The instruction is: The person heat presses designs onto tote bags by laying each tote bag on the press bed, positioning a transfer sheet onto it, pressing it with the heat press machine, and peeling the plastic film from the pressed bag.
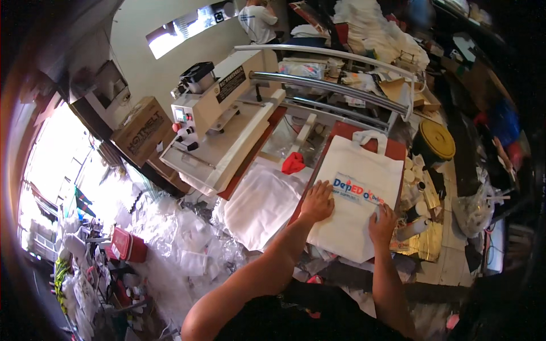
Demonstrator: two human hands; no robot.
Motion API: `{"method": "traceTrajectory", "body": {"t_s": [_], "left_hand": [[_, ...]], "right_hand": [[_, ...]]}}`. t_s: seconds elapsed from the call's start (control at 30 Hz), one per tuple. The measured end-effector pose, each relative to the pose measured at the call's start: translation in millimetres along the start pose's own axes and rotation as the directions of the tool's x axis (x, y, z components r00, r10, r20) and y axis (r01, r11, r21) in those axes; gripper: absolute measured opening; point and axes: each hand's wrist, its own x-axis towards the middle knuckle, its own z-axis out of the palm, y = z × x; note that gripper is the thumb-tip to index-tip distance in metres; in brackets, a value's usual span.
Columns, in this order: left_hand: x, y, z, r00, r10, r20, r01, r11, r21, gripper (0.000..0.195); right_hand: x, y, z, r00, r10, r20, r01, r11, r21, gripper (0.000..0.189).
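Note:
A white fabric tote bag (341, 230) with short handles lies flat on a red press platen (394, 149). Across its front is a transfer sheet (356, 189) with blue and red print. My left hand (318, 201) rests on the bag at the sheet's left end, fingers spread a little. At the right end, my right hand (382, 223) touches the sheet's lower corner with bent fingertips; whether it pinches the sheet cannot be told. Left of the platen stands the head of a heat press machine (222, 115), over a second red platen. White fabric (262, 204) lies between them, with a red cloth (293, 163) beside it.
Chrome rails (332, 87) run behind the platens. On the right are a yellow-lidded bucket (435, 138), bottles (413, 229) and gold foil (426, 249). Clear plastic (183, 230) and a red cooler box (128, 246) lie at left, near a cardboard box (143, 130). Another person (258, 21) is at the back.

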Motion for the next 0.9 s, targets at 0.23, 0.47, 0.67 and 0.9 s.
{"method": "traceTrajectory", "body": {"t_s": [0.23,0.47,0.67,0.9], "left_hand": [[3.9,4.0,-0.4,0.997,-0.013,0.079,0.012,1.0,0.008,0.052],[2.4,1.7,2.0,1.0,0.014,0.026,-0.014,1.0,0.009,0.052],[2.0,-0.7,2.9,1.0,0.027,-0.009,-0.027,1.0,-0.003,0.052],[6.0,7.4,3.7,0.999,0.048,-0.02,-0.049,0.999,-0.024,0.052]], "right_hand": [[3.4,4.3,-4.9,0.993,0.054,0.104,-0.053,0.999,-0.004,0.045],[-0.2,7.2,3.4,0.998,0.046,0.051,-0.046,0.999,-0.001,0.046],[-0.5,7.0,4.9,1.0,-0.004,-0.013,0.003,1.0,-0.026,0.043],[-1.5,13.0,0.3,0.999,0.04,0.034,-0.04,0.999,0.006,0.045]]}}
